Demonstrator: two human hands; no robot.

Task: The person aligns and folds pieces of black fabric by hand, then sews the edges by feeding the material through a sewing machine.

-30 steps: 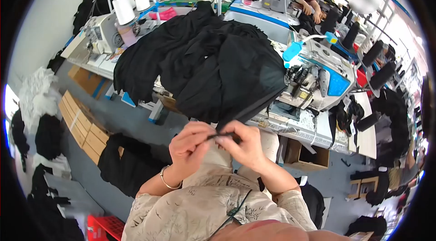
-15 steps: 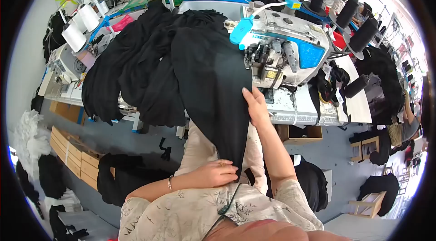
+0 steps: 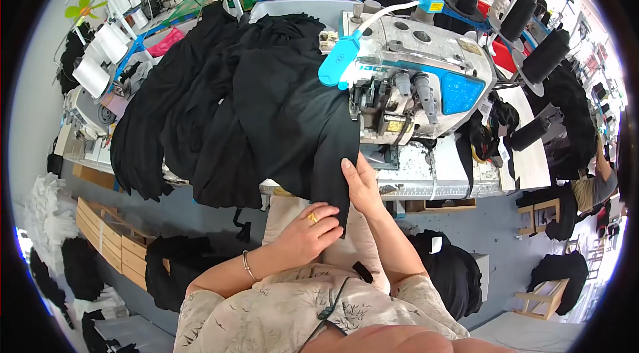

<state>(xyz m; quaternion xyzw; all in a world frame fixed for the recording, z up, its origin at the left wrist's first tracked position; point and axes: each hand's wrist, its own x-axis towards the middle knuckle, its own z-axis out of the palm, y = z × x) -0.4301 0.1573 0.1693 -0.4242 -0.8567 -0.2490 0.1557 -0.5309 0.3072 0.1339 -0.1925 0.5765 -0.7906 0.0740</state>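
A black fabric piece (image 3: 286, 107) runs from the sewing machine (image 3: 413, 73) down over the table's front edge towards my lap. Its right edge lies beside the needle area, and my right hand (image 3: 363, 186) pinches that edge just below the machine, thumb on top. Closer to my body, my left hand (image 3: 309, 230), with a ring and a bracelet, has its fingers curled on the lower end of the same fabric. A light blue lamp (image 3: 341, 60) on a white bendable neck hangs over the machine head and hides part of it.
More black fabric (image 3: 160, 120) is heaped left on the table. Black thread cones (image 3: 519, 17) stand at the right rear, white cones (image 3: 93, 77) at the left. Black cloth bundles (image 3: 446, 273) and a wooden stool (image 3: 542, 296) are on the floor. Other people sit further back.
My left hand has moved up and forward with the fabric's lower end. The fabric has gone further onto the table and folds near the edge. My right hand sits slightly lower and more to the left.
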